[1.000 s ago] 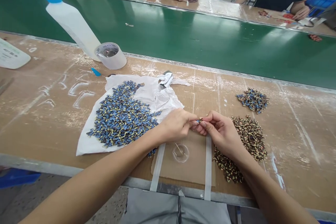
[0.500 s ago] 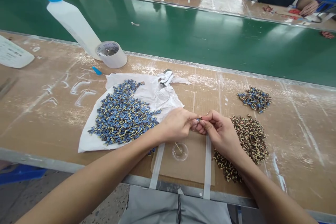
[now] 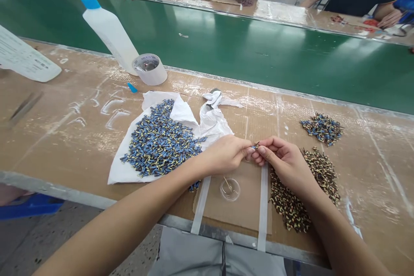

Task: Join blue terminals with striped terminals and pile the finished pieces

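Observation:
My left hand [image 3: 230, 152] and my right hand [image 3: 286, 160] meet fingertip to fingertip above a cardboard pad. Pinched between them is a small blue piece [image 3: 255, 147] with a darker bit at its end; the fingers hide most of it. Left of my hands, many small blue-and-yellow pieces [image 3: 161, 140] lie heaped on white paper [image 3: 120, 168]. Beside my right wrist spreads a pile of small brown-and-cream pieces [image 3: 318, 172]. Behind that pile is a smaller heap of blue, dark and cream pieces [image 3: 321, 128]. A clear round dish [image 3: 230, 189] with a thin stick in it sits below my hands.
A roll of tape [image 3: 150, 70], a white bottle with a blue nozzle [image 3: 111, 34] and a blue cap [image 3: 132, 88] stand at the back left. Another bottle [image 3: 27, 58] is farther left. Beyond runs a green belt [image 3: 220, 47], with co-workers across it.
The camera view has shifted, so the table's contents appear farther right and slightly lower. My hands remain together at the pinched piece. Across the belt, a co-worker's hands have lifted apart.

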### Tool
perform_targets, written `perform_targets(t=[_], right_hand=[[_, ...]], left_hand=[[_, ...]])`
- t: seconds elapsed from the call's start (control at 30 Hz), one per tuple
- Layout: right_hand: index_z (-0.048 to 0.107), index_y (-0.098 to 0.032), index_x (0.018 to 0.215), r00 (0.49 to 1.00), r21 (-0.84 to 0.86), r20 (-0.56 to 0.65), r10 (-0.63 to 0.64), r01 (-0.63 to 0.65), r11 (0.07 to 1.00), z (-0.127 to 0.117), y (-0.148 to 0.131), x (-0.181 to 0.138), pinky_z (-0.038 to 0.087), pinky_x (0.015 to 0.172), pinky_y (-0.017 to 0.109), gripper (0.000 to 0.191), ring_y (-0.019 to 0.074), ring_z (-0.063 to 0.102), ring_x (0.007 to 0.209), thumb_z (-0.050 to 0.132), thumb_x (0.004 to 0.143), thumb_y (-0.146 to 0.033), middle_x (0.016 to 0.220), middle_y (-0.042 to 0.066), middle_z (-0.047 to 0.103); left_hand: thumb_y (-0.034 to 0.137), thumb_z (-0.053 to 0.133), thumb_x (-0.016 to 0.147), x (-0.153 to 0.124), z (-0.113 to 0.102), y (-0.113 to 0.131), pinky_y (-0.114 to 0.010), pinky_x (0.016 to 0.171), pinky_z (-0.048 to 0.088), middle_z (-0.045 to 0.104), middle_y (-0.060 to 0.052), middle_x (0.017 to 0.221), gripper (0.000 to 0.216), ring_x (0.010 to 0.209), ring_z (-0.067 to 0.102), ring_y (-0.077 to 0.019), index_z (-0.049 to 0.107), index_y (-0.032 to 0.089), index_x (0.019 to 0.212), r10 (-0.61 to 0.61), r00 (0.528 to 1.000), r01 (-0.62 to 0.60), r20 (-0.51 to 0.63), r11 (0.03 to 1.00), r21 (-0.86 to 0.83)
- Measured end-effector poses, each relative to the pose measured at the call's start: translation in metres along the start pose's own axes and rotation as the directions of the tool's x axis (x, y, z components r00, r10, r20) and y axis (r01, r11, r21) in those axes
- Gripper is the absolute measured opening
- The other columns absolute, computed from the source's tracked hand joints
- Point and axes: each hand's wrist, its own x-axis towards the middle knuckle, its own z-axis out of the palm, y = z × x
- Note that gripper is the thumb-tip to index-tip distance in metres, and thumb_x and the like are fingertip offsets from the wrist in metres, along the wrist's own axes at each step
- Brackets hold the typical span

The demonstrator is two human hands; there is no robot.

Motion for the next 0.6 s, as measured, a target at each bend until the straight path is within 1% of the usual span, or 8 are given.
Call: perform_targets(t=[0.2, 0.33, 0.43, 0.6], right_hand=[[0.063, -0.018, 0.086, 1.000, 0.005, 0.023, -0.004, 0.003, 1.000, -0.0019, -0.0003, 0.0002, 0.055, 0.067, 0.027, 0.023, 0.0142, 0.066, 0.070, 0.063, 0.088, -0.041, 0.080, 0.006, 0.072], [0.063, -0.018, 0.084, 1.000, 0.012, 0.015, -0.016, 0.016, 1.000, -0.0012, 0.0001, 0.0007, 0.054, 0.066, 0.026, 0.022, 0.0133, 0.065, 0.068, 0.064, 0.088, -0.039, 0.077, 0.005, 0.071], [0.063, -0.018, 0.085, 1.000, 0.010, -0.003, -0.014, 0.014, 1.000, 0.0000, -0.0005, 0.0007, 0.052, 0.061, 0.024, 0.021, 0.0124, 0.063, 0.065, 0.064, 0.088, -0.038, 0.074, 0.004, 0.070], [0.062, -0.017, 0.080, 0.999, -0.026, -0.020, -0.042, 0.042, 0.999, 0.0025, -0.0017, -0.0025, 0.045, 0.051, 0.021, 0.021, 0.0110, 0.059, 0.060, 0.063, 0.089, -0.036, 0.072, 0.003, 0.067]], left_hand=[[0.014, 0.043, 0.093, 0.0004, -0.0016, 0.0008, -0.022, 0.060, 0.035, 0.059, 0.000, 0.068, 0.024, 0.061, 0.050, -0.0108, 0.063, 0.012, 0.080, -0.024, 1.000, 0.024, 0.003, 0.996, -0.089], [0.011, 0.044, 0.091, 0.0003, -0.0037, 0.0018, -0.022, 0.060, 0.034, 0.054, 0.002, 0.065, 0.022, 0.060, 0.047, -0.0098, 0.060, 0.012, 0.075, -0.024, 1.000, 0.025, 0.005, 0.994, -0.104], [0.012, 0.045, 0.090, 0.0000, -0.0052, 0.0025, -0.021, 0.059, 0.032, 0.051, 0.003, 0.063, 0.021, 0.059, 0.044, -0.0092, 0.059, 0.012, 0.075, -0.026, 1.000, 0.028, 0.017, 0.993, -0.112], [0.020, 0.045, 0.094, -0.0002, -0.0052, 0.0027, -0.021, 0.056, 0.030, 0.048, 0.003, 0.062, 0.026, 0.057, 0.040, -0.0089, 0.061, 0.011, 0.076, -0.051, 0.998, 0.055, 0.030, 0.984, -0.172]])
